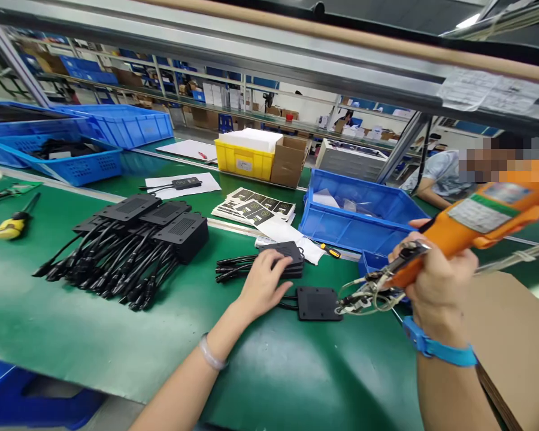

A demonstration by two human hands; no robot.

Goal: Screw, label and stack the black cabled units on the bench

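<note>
My right hand (pixel 440 281) is wrapped round an orange electric screwdriver (pixel 458 227). Its tip meets the right corner of a black plastic box (pixel 320 303) with short cables, lying flat on the green bench (pixel 269 371). My left hand (pixel 266 278) reaches over a small stack of similar black boxes (pixel 288 254), fingers apart; whether the fingertips touch the stack I cannot tell. Left of it, more cables (pixel 233 263) stick out from that stack. A larger heap of black boxes (pixel 182 230) stands farther left, its many cables (pixel 117 263) trailing toward me.
Printed label sheets (pixel 256 206) lie behind the small stack, near a blue bin (pixel 359 218). A yellow-handled screwdriver (pixel 15 221) is at far left. Blue baskets (pixel 85 161) and a yellow bin (pixel 245 158) stand behind. Cardboard (pixel 512 335) is at right; a person (pixel 440 173) sits beyond.
</note>
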